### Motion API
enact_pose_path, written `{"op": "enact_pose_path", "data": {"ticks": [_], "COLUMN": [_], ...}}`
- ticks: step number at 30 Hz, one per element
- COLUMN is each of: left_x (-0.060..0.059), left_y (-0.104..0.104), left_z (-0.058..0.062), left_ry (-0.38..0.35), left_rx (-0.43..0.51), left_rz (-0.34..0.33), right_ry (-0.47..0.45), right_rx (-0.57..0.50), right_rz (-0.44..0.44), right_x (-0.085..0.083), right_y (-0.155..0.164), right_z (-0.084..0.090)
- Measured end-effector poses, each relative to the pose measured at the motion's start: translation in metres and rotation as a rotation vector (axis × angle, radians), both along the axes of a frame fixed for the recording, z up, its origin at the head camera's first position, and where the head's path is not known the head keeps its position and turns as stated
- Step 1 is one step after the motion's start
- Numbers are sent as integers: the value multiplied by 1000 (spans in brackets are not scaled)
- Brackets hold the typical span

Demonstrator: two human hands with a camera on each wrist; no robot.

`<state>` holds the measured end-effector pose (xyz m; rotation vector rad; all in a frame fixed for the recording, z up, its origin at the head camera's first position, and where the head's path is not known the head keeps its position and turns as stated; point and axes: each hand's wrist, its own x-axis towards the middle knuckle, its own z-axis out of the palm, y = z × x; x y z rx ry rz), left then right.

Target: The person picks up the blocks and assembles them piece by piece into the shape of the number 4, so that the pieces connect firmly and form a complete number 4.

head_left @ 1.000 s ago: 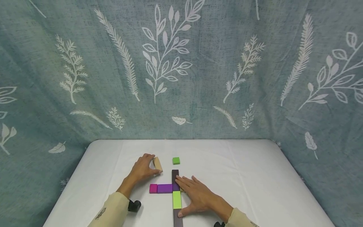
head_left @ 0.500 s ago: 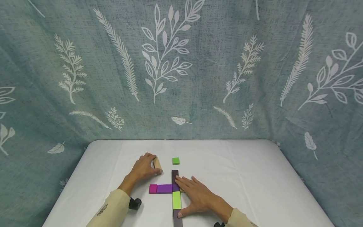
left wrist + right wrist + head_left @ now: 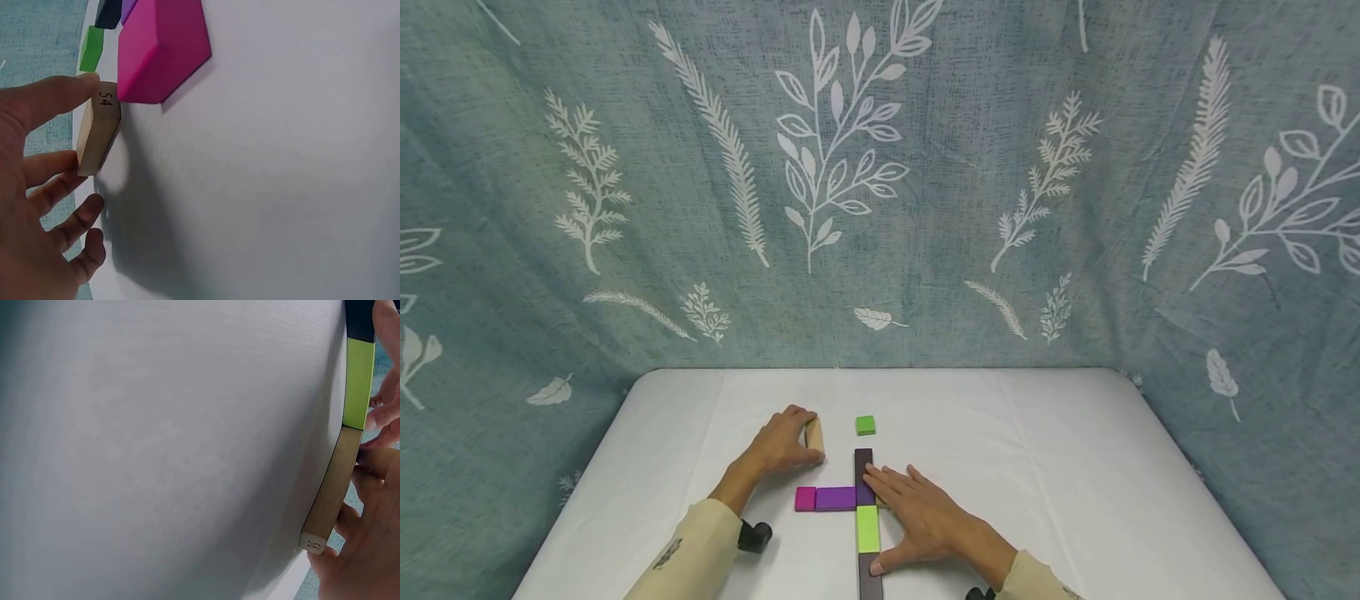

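My left hand (image 3: pixel 778 442) pinches a plain wooden block (image 3: pixel 815 439) between thumb and fingertips at the table's far left-centre. In the left wrist view this block's end bears the number 54. My right hand (image 3: pixel 928 521) lies spread beside a column of blocks. Its fingertips touch the upper dark block (image 3: pixel 863 467), and its thumb rests on the lower dark block (image 3: pixel 870 575). A lime block (image 3: pixel 868 529) sits between these two. Another wooden block (image 3: pixel 331 494), with a number on its end, lies by the right fingers; the head view mostly hides it.
A purple block (image 3: pixel 836 499) and a magenta block (image 3: pixel 805 499) extend leftward from the column. One small green block (image 3: pixel 866 425) stands apart beyond the upper dark block. White cloth (image 3: pixel 1075 467) covers the table, and a leafy teal curtain (image 3: pixel 925 317) hangs behind it.
The left hand has turned its wooden block slightly and drawn it a little left, so it now stands straighter in the head view. My right hand and the other blocks stay put.
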<state>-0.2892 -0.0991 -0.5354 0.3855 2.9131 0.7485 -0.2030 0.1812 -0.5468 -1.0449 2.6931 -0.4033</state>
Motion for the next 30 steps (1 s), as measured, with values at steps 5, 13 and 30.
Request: {"op": "enact_pose_path", "data": {"ticks": [5, 13, 30], "left_x": [3, 8, 23], "left_y": [-3, -6, -13], "left_z": [-2, -1, 0], "left_ry": [-16, -23, -21], "left_rx": [12, 3, 62], "left_rz": [-7, -29, -62], "right_ry": [-4, -14, -15], "right_rx": [2, 1, 13], "right_rz": [-1, -3, -12], "right_x": [0, -1, -1], "right_y": [0, 0, -1], "right_z": [-1, -2, 0]}}
